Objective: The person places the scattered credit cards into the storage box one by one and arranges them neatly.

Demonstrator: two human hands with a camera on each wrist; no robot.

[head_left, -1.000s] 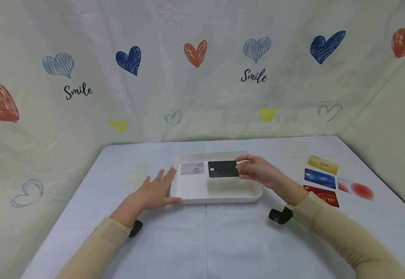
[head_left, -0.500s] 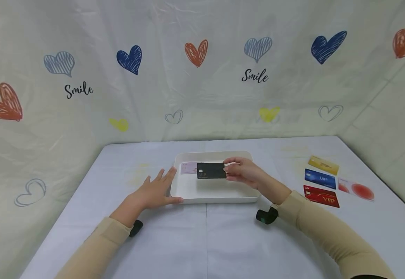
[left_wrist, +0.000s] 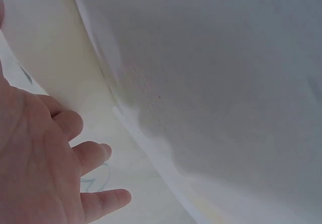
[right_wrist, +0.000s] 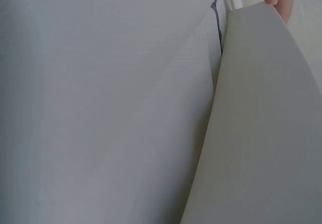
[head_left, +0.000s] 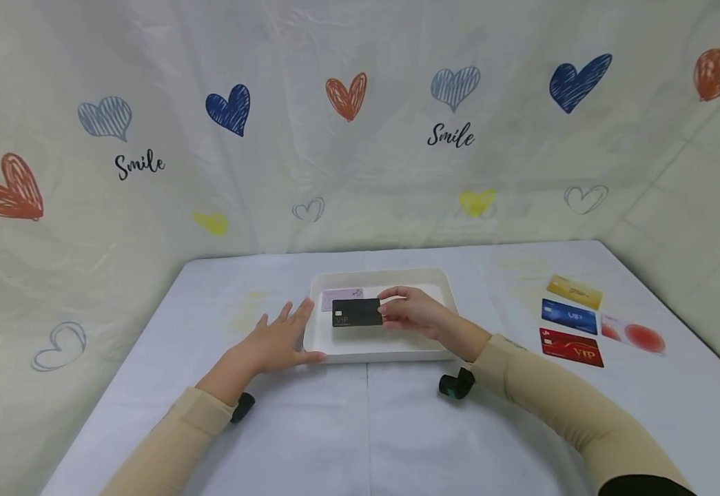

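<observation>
Between the thumb and fingers of my right hand (head_left: 418, 315) is a black VIP card (head_left: 357, 313), pinched by its right end over the white tray (head_left: 391, 356). In the head view the card overlaps the lower edge of a pink card (head_left: 342, 296) lying at the tray's back left. My left hand (head_left: 275, 341) rests with spread, straight fingers at the tray's left rim. The left wrist view shows that hand's palm and fingers (left_wrist: 103, 204) beside the tray wall. In the right wrist view, the tray's outer side (right_wrist: 261, 113) fills the right part, with left-hand fingertips at its far corner.
On the table's right side lie a gold card (head_left: 574, 292), a blue VIP card (head_left: 569, 316), a red VIP card (head_left: 572, 347) and a white card with red circles (head_left: 634, 335). A white table cloth (head_left: 310, 434) covers the table. Behind hangs a heart-printed sheet (head_left: 384, 165).
My right hand has carried the black card leftward and toward me, from beside the pink card to just in front of it. The left hand has stayed at the tray's rim.
</observation>
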